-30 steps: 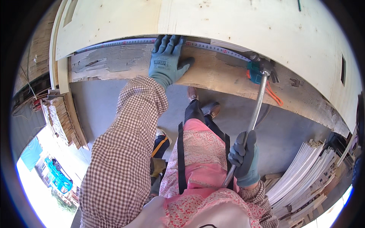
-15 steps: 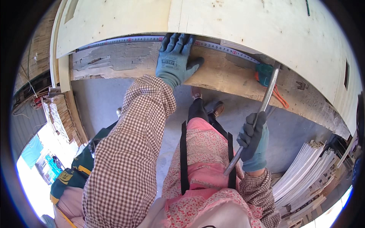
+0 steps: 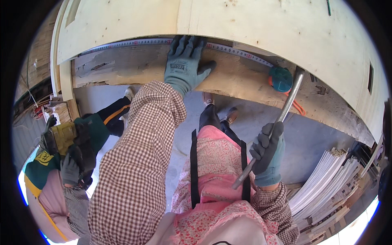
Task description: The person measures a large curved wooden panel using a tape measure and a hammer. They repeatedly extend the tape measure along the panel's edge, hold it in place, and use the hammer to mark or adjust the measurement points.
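Counted 2 gloved hands. Found the left hand (image 3: 184, 64) at 12 o'clock, laid palm down over 1 wooden board (image 3: 134, 68), with 4 fingers stretched across 1 tape blade (image 3: 241, 53) to the edge of 1 pale panel (image 3: 228, 20), thumb wide. Found the right hand (image 3: 267, 152) at 4 o'clock, with fingers closed around 1 metal handle (image 3: 289, 102) slanting up toward 2 o'clock. Located 1 teal tape measure (image 3: 280, 79) at 2 o'clock, on the board, just beside the handle, with blade running to 10 o'clock. Noted 1 co-worker (image 3: 98, 127) at 8 o'clock.
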`<state>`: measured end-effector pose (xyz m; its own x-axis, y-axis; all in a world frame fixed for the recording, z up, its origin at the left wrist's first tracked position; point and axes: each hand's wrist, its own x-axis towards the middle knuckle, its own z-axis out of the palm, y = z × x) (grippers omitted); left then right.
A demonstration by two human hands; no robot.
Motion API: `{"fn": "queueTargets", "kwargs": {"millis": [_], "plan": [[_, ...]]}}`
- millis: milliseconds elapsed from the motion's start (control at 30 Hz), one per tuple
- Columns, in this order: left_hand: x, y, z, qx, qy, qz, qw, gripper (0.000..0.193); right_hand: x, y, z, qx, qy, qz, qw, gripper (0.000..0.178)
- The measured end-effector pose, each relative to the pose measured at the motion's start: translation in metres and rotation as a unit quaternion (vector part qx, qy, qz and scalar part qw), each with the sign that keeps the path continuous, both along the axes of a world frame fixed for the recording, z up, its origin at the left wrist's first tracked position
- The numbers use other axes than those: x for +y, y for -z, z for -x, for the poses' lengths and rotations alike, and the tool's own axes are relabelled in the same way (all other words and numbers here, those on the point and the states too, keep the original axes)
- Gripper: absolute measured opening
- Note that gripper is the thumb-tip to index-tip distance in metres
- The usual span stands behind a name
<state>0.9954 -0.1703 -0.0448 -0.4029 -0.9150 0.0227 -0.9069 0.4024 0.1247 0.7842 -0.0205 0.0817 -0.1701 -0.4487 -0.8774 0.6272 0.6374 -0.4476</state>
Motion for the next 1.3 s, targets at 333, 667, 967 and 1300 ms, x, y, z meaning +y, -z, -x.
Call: {"fn": "queueTargets", "kwargs": {"millis": [333,667,967,1300], "plan": [[-0.002,0.004,0.002,0.004,0.006,0.015,1.0,0.071,-0.001,-0.004,-0.013,-0.039,0.093,-0.001,0.995,0.037],[-0.003,0.002,0.004,-0.004,0.012,0.024,1.0,0.071,0.006,-0.015,-0.026,-0.07,0.006,0.007,0.997,0.033],[-0.002,0.003,0.004,-0.002,0.014,0.035,0.999,0.069,0.009,-0.022,-0.025,-0.066,-0.002,-0.049,0.997,0.035],[-0.001,0.001,0.001,-0.019,0.015,0.045,0.999,0.071,0.002,-0.009,-0.006,-0.034,-0.033,0.017,0.999,0.035]]}}
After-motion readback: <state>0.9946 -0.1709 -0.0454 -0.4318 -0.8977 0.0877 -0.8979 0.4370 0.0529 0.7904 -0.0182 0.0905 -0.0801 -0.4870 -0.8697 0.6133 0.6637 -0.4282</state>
